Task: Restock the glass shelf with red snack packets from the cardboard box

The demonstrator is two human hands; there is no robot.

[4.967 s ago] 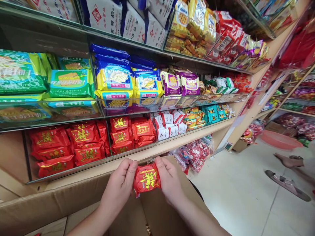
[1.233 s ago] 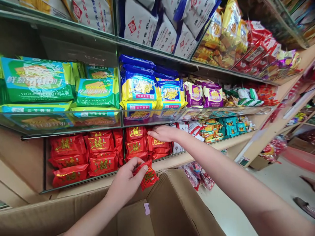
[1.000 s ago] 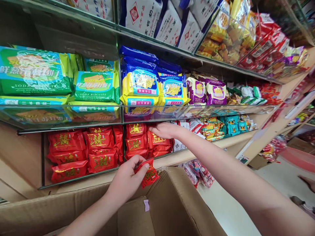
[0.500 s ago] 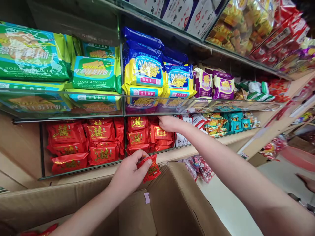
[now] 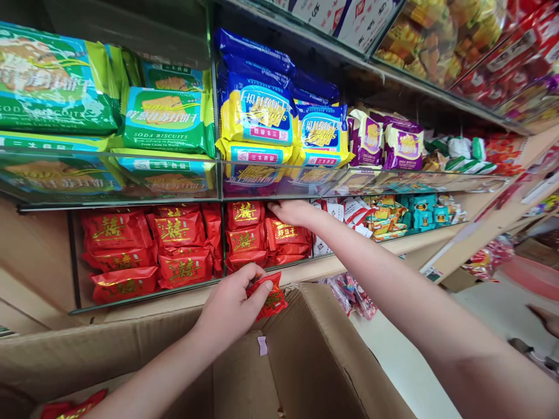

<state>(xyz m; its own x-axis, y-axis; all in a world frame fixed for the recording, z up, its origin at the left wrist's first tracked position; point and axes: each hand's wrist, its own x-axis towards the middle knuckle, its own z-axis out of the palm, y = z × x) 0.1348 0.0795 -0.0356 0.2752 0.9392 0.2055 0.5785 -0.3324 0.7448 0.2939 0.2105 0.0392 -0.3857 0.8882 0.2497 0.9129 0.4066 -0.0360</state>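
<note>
Above the cardboard box, my left hand is closed, pinching a small red snack packet with gold print between thumb and fingers. My right hand reaches into the lower shelf, over red packets with gold writing. Its visible fingers are stretched out to the left, with the tips partly hidden at the upper shelf's edge; nothing shows in it. Beside it, more red packets stand stacked left of a divider gap. A few red packets lie in the box at lower left.
A clear front lip runs along the upper shelf, which holds green soda biscuit packs and blue-yellow packs. More red packets fill the lower left compartment. White packets and teal packets sit farther right.
My right hand has moved slightly left above the red packets, its fingers more extended. My left hand keeps its packet in nearly the same place. The view has shifted slightly.
</note>
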